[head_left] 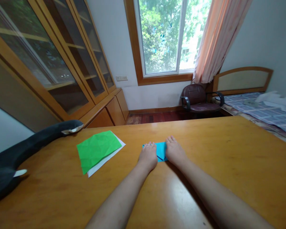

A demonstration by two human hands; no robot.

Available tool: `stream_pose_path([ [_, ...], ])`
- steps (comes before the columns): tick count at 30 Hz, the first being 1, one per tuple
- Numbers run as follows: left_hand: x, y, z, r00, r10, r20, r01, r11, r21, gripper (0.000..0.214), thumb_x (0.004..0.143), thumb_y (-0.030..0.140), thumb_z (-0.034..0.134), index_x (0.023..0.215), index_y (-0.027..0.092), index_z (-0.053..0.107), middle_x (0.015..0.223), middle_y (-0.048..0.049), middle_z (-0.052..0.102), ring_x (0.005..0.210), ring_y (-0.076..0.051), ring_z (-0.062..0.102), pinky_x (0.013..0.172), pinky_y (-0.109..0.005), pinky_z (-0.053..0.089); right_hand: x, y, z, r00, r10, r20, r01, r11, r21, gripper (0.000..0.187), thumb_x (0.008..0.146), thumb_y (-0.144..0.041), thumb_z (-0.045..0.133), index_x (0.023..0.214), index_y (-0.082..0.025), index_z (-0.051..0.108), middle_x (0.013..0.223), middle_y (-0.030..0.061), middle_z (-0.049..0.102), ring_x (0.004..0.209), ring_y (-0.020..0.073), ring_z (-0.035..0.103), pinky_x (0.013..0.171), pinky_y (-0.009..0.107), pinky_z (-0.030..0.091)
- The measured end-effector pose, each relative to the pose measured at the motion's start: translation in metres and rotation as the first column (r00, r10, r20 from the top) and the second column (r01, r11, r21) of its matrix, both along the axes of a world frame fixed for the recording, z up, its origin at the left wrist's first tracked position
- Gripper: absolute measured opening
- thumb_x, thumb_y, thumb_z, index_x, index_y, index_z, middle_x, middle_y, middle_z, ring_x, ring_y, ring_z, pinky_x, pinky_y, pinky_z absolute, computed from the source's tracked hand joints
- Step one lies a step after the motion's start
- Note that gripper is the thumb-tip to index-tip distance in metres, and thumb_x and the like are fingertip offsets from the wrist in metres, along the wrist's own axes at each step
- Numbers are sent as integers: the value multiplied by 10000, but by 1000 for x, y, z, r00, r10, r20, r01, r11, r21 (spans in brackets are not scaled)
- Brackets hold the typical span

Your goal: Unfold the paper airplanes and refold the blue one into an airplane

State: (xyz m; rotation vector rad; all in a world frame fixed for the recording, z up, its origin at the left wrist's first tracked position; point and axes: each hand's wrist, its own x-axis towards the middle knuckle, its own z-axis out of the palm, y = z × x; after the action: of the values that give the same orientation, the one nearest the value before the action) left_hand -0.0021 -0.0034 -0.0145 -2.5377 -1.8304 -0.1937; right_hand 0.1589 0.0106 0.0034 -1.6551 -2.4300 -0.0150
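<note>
press evenly with edges aligned on the small folded bright-blue paper rectangle (161, 149), inward of the glossy yellow-brown wooden desk's (228, 165) far edge, with left hand (148, 156) and right hand (175, 150) partly curled over opposite ends, pinched or merely pressed impossible to tell.

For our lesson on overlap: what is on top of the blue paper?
The left hand and the right hand, one at each end. The blue paper shows between them; what they cover is hidden.
</note>
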Motion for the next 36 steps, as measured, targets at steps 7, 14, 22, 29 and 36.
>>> stream_pose_path([
  [7,2,-4,7,1000,24,-4,-24,1000,-20,439,945,248,362,1316,99,543,1382,-154,541,1330,-292,439,1124,-441,318,-16,-1,-10,970,191,-149,-204,976,-76,460,951,-261,382,1323,-49,549,1392,179,525,1322,234,460,1153,352,276],
  [14,6,-10,13,980,200,-19,-200,979,-39,516,917,312,405,1339,42,528,1394,-206,515,1356,-358,387,1126,-477,293,-15,-2,-8,975,146,-170,-170,976,-137,468,922,-243,438,1332,-41,537,1424,182,487,1356,253,414,1159,364,261],
  [22,6,-15,18,932,362,-1,-361,931,-52,579,891,346,388,1343,7,515,1404,-273,470,1363,-430,344,1082,-557,294,-15,1,-10,975,140,-173,-168,973,-161,452,915,-228,444,1329,-76,545,1432,155,490,1362,244,405,1160,364,260],
  [29,-7,-14,24,906,423,6,-423,906,-26,558,840,260,446,1323,-11,514,1353,-277,521,1354,-419,353,1086,-517,286,-16,-2,-8,971,137,-196,-169,973,-160,469,915,-223,438,1344,-54,527,1433,169,484,1370,241,393,1164,355,252],
  [36,-55,3,29,936,342,81,-346,937,44,306,872,315,493,1035,185,717,1032,-124,649,1026,-270,565,932,-372,430,-9,-11,0,960,169,-224,-209,964,-166,693,867,-480,540,1394,-36,469,1471,209,415,1385,316,355,1156,432,256],
])
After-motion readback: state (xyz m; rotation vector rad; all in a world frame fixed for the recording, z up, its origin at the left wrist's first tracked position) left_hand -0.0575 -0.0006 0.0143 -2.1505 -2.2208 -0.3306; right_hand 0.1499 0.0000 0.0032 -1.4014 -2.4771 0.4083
